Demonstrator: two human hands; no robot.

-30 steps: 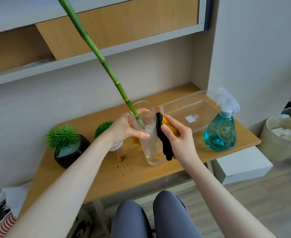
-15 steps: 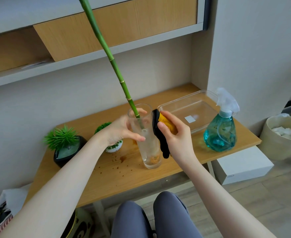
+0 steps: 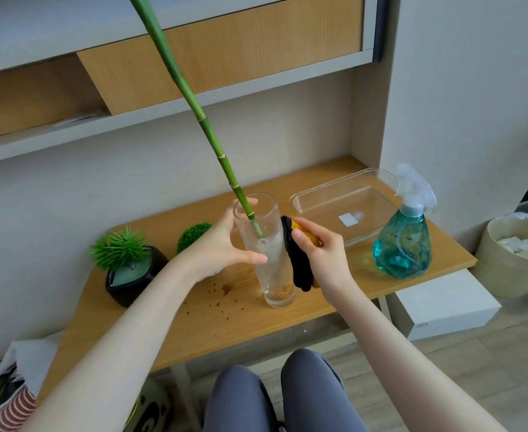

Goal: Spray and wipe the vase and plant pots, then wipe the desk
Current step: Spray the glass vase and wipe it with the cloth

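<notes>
Head view looks down on a tall clear glass vase [image 3: 267, 254] standing upright on the wooden counter [image 3: 213, 325], a long green bamboo stalk [image 3: 206, 132] leaning out of its mouth toward the upper left. The left hand [image 3: 225, 244] wraps the vase's upper part, thumb across the near face and fingertips over the rim at the far side. Just right of the vase, the right hand [image 3: 322, 254] pinches a black and yellow cloth [image 3: 298, 260] that lies against the vase's right wall.

Glass like this is likely stiff, brittle and slick where wet, and the leaning stalk should make it top-heavy; a hold around the upper-middle, as now, looks sound.

Left of the vase are a small round green plant [image 3: 192, 233] partly behind the wrist and, further left, a spiky plant in a black pot [image 3: 132, 272]. Brown specks dot the counter by the vase's foot. Right of the vase sit a clear plastic tray [image 3: 343, 188] with a white sticker, then a teal spray bottle [image 3: 403, 244]. No writing is readable anywhere.
</notes>
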